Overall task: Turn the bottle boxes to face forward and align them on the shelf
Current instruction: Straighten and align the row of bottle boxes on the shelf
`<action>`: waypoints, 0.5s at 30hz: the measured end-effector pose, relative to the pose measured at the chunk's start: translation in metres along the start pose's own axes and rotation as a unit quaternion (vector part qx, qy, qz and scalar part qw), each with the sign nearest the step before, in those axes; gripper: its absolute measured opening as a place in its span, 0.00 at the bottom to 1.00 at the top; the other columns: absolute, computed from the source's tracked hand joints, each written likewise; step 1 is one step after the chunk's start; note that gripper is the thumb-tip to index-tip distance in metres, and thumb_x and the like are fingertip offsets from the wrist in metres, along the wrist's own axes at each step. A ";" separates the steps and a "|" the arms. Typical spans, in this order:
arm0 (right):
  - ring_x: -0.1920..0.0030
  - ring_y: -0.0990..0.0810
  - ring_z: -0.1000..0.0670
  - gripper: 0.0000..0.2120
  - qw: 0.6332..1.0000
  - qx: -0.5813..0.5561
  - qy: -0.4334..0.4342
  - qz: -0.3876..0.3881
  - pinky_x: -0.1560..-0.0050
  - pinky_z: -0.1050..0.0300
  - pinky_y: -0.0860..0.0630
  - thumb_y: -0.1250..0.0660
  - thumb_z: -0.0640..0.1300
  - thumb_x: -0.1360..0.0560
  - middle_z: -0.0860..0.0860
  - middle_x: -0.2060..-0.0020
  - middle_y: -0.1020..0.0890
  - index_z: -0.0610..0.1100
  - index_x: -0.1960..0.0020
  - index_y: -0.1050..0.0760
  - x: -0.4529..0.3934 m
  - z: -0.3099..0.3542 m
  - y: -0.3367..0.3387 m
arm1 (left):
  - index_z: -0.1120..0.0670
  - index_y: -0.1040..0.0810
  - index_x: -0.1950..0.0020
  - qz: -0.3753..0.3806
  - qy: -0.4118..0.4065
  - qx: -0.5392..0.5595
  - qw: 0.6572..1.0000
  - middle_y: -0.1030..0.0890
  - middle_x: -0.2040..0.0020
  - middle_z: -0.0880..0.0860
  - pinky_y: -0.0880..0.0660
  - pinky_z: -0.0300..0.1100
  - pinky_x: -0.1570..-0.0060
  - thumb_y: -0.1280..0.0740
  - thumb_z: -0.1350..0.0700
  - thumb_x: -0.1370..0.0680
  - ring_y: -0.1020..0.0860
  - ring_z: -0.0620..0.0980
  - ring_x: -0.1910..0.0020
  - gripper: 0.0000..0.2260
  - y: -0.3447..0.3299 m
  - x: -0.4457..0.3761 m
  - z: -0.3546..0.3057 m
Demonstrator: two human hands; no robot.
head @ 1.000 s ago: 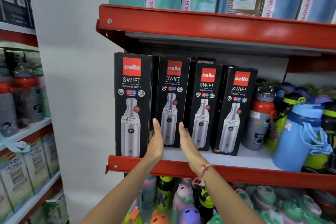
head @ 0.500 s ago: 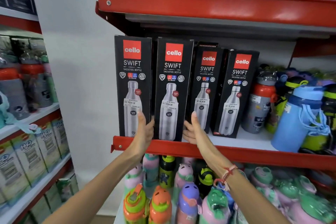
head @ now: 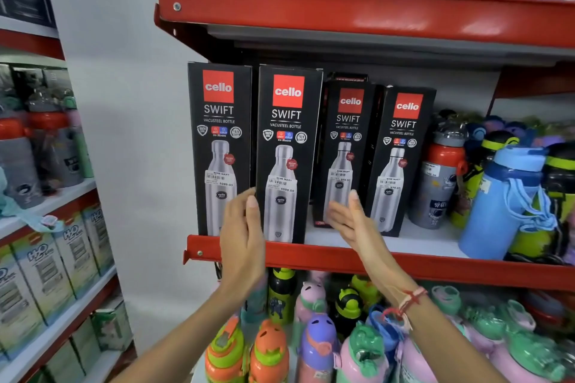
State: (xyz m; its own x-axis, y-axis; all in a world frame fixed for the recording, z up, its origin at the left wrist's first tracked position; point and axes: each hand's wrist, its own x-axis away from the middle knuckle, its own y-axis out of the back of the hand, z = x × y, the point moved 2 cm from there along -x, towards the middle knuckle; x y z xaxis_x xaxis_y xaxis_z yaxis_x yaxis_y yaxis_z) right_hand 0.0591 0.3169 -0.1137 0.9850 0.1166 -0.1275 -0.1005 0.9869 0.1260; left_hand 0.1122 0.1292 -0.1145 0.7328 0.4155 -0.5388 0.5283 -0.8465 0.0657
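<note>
Hands flank second box (head: 287, 152) — left hand (head: 244, 238), right hand (head: 350, 221) both open.

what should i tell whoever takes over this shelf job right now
Left hand: open, at the left edge of the second box, no grip.
Right hand: open, in front of the third box, holding nothing.
Done: first box and second box face forward at the shelf lip.
Left: the third box and fourth box sit further back; bring them forward into line.
</note>
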 end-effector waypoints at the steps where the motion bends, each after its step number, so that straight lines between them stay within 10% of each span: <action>1: 0.34 0.26 0.51 0.37 1.000 -0.001 0.004 -0.024 0.30 0.55 0.37 0.52 0.68 0.27 0.47 0.31 0.26 0.45 0.30 0.30 -0.003 -0.002 0.007 | 0.50 0.27 0.36 -0.009 -0.045 0.010 0.999 0.23 0.41 0.46 0.30 0.40 0.39 0.50 0.44 0.19 0.26 0.42 0.39 0.19 -0.007 0.001 -0.008; 6: 0.27 0.36 0.50 0.39 0.997 0.006 -0.026 -0.068 0.25 0.46 0.42 0.48 0.71 0.28 0.49 0.25 0.35 0.48 0.25 0.40 -0.023 -0.014 0.027 | 0.48 0.40 0.25 0.272 0.036 0.037 0.961 0.35 0.26 0.45 0.44 0.37 0.29 0.53 0.40 0.20 0.39 0.36 0.29 0.25 -0.085 0.004 -0.022; 9: 0.24 0.42 0.51 0.32 0.998 0.013 -0.043 -0.047 0.26 0.52 0.46 0.50 0.64 0.22 0.51 0.23 0.41 0.49 0.23 0.45 -0.036 -0.017 0.028 | 0.48 0.55 0.22 0.284 0.134 0.029 0.949 0.52 0.21 0.46 0.56 0.44 0.25 0.59 0.29 0.28 0.52 0.42 0.23 0.38 -0.119 0.000 -0.012; 15: 0.23 0.46 0.49 0.35 0.995 0.071 -0.054 -0.042 0.25 0.48 0.48 0.53 0.67 0.23 0.52 0.22 0.46 0.50 0.22 0.50 -0.051 -0.020 0.024 | 0.42 0.51 0.24 0.262 0.229 0.043 0.936 0.47 0.21 0.48 0.51 0.54 0.24 0.61 0.25 0.32 0.47 0.50 0.23 0.40 -0.134 -0.010 -0.002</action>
State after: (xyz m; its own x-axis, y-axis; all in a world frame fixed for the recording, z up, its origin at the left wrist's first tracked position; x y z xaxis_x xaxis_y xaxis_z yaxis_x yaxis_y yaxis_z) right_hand 0.0039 0.3373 -0.1240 0.9992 0.0142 -0.0379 -0.0040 0.9663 0.2572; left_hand 0.0342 0.2392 -0.1163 0.9993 0.0173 -0.0330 0.0219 -0.9896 0.1421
